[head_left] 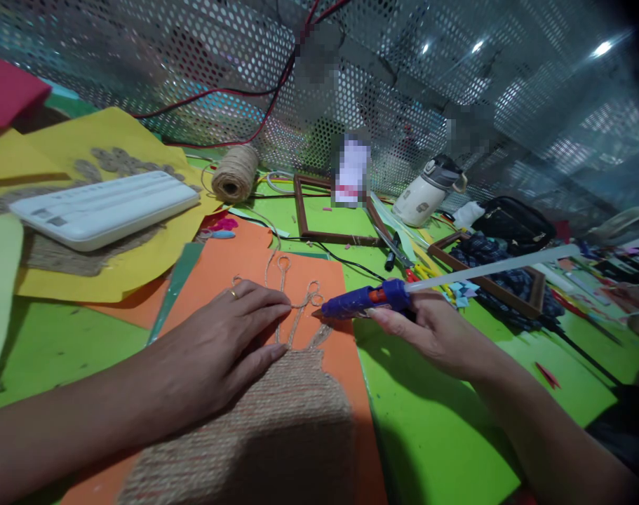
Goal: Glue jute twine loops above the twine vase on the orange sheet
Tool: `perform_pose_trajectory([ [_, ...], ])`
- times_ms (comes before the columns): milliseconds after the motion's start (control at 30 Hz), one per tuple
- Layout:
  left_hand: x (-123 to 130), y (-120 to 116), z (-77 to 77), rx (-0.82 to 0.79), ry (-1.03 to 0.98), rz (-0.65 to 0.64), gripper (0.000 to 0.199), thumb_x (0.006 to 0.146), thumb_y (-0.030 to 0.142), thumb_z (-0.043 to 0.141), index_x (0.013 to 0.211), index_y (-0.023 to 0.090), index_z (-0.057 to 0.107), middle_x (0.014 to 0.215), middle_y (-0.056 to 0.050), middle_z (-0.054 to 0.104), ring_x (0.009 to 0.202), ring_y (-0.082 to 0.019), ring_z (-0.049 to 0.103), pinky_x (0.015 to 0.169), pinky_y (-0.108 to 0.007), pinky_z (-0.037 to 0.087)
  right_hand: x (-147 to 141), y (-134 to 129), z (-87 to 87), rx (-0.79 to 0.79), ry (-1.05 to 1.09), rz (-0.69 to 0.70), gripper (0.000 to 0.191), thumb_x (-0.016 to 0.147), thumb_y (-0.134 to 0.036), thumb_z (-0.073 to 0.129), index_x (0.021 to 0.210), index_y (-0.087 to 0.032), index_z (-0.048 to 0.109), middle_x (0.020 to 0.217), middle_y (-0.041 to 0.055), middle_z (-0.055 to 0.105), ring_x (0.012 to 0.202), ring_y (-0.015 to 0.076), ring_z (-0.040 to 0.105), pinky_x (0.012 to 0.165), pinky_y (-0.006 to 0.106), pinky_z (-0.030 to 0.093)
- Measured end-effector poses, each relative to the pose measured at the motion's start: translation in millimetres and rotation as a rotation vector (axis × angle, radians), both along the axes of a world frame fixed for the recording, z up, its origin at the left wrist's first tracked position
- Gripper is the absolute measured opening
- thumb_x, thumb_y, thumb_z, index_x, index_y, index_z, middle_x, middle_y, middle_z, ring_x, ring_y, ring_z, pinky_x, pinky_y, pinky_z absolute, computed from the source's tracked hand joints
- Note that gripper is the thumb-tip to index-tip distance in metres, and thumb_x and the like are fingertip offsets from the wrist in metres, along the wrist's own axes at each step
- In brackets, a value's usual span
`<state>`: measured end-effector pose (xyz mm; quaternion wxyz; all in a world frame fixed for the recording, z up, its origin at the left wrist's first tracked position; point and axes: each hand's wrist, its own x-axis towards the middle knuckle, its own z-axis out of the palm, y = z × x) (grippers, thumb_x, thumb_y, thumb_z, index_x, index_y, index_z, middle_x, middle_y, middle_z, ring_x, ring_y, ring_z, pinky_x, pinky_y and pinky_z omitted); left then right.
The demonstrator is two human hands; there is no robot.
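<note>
From the head view, the right hand (432, 326) grasps a blue glue gun (366, 301), its fingers curled around it, nozzle at twine loops (298, 308) on orange paper (319, 277). The left hand (245, 326) lies on the twine design, fingers loosely extended, pressing nothing between them. The paper rests on the green tabletop (429, 421), a twine spool (236, 173) beyond.

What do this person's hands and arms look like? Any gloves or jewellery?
Both hands are bare, without gloves. The left hand wears a thin, gold-coloured ring on one finger; no ring shows on the right hand. No sleeve, watch or bracelet shows on either visible forearm.
</note>
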<state>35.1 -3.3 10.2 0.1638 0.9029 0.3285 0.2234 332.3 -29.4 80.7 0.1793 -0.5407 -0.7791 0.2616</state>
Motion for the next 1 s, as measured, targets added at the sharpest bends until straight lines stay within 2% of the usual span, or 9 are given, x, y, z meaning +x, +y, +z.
perform_pose_trajectory([
  [167,1.1,0.0,3.5,-0.014,0.016,0.001,0.040,0.101,0.044,0.050,0.128,0.020,0.067,0.129,-0.011,0.067,0.117,-0.031,0.060,0.103,-0.050,0.049,0.3,1.0,-0.1,0.017,0.008,-0.014,0.035,0.099,-0.044,0.057,0.076,-0.019,0.061,0.070,0.0008,0.056,0.066,0.0155,0.051,0.056,0.028,0.038],
  [467,2.7,0.0,2.6,0.002,0.015,-0.003,0.040,0.101,0.043,0.048,0.127,0.019,0.067,0.127,-0.012,0.067,0.115,-0.031,0.061,0.101,-0.051,0.050,-4.9,0.4,-2.8,0.038,0.012,-0.006,0.028,0.100,-0.042,0.057,0.099,-0.018,0.072,0.074,0.0027,0.062,0.070,0.0182,0.055,0.059,0.029,0.041],
  [767,3.5,-0.5,7.3,-0.019,0.019,0.004,0.041,0.101,0.044,0.048,0.125,0.019,0.070,0.125,-0.012,0.069,0.115,-0.032,0.062,0.101,-0.053,0.050,-3.9,0.0,-5.9,0.068,-0.035,-0.018,0.032,0.101,-0.045,0.056,0.106,-0.020,0.075,0.083,0.0052,0.067,0.075,0.0216,0.062,0.064,0.032,0.047],
  [1000,4.7,-0.6,8.3,-0.022,0.033,0.003,0.041,0.102,0.043,0.048,0.125,0.018,0.070,0.124,-0.013,0.069,0.114,-0.031,0.062,0.101,-0.052,0.050,-4.4,0.8,-6.8,0.080,-0.041,-0.034,0.032,0.100,-0.044,0.057,0.109,-0.019,0.074,0.082,0.0050,0.067,0.075,0.0214,0.062,0.062,0.031,0.046],
])
